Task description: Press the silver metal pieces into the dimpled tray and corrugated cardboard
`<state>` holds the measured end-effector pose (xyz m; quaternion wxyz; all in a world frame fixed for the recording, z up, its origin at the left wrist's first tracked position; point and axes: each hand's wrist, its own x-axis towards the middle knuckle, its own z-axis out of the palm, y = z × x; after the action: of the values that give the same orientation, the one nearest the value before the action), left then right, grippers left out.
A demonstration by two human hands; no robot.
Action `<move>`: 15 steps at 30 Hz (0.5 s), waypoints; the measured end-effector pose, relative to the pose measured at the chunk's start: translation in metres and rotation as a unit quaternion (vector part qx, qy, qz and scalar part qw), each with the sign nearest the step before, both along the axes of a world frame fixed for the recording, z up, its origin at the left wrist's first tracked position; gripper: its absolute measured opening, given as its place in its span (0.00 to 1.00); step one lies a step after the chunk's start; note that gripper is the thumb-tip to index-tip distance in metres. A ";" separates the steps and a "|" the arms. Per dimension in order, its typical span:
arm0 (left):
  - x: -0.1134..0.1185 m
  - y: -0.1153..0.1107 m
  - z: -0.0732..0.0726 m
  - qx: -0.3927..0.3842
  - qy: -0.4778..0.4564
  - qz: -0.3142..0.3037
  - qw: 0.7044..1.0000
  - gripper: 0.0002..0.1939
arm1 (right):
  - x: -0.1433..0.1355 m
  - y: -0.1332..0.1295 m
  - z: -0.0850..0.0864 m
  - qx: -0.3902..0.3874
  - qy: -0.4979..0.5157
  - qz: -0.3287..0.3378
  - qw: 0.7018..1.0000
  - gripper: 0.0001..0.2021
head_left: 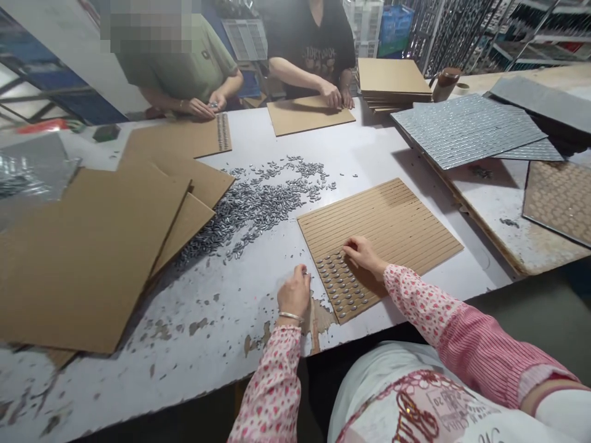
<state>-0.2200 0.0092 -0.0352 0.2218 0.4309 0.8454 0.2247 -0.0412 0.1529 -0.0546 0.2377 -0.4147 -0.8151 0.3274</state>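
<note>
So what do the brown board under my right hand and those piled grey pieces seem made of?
Brown board: probably fibreboard or cardboard, matte, judging by its dull tan face. Grey pieces: probably metal, possibly coated plastic, glossy, going by their bright glints.

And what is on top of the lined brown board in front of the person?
Small silvery pieces sit in rows at the near left of the board. What the right hand covers cannot be seen.

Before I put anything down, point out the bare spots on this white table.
One lies between the grooved board and the far plain board, toward the ribbed grey sheets. Another, its surface worn and speckled, lies between the left hand and the big brown boards. Crowded: the middle, under loose metal pieces, and the left, under those boards.
</note>
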 end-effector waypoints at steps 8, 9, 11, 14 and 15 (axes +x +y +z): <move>0.002 -0.006 0.008 0.102 -0.250 0.101 0.957 0.07 | 0.051 -0.022 0.017 -0.008 0.039 0.029 0.999 0.08; 0.005 -0.012 0.011 0.127 -0.316 0.118 0.933 0.08 | 0.058 -0.025 0.019 -0.003 0.035 0.055 0.998 0.08; 0.013 -0.028 0.016 0.194 -0.516 0.167 0.817 0.08 | 0.070 -0.032 0.021 0.002 0.021 0.109 0.994 0.08; 0.035 -0.051 0.022 0.260 -0.761 0.241 0.544 0.03 | 0.082 -0.041 0.019 0.000 0.004 0.147 0.989 0.09; 0.044 -0.058 0.023 0.255 -0.782 0.258 0.507 0.03 | 0.083 -0.044 0.018 -0.002 0.004 0.145 0.989 0.09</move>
<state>-0.1763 -0.0485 -0.0121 0.6053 -0.1191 0.3094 0.7237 0.0419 0.1084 -0.0367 0.1903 -0.2910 -0.8649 0.3621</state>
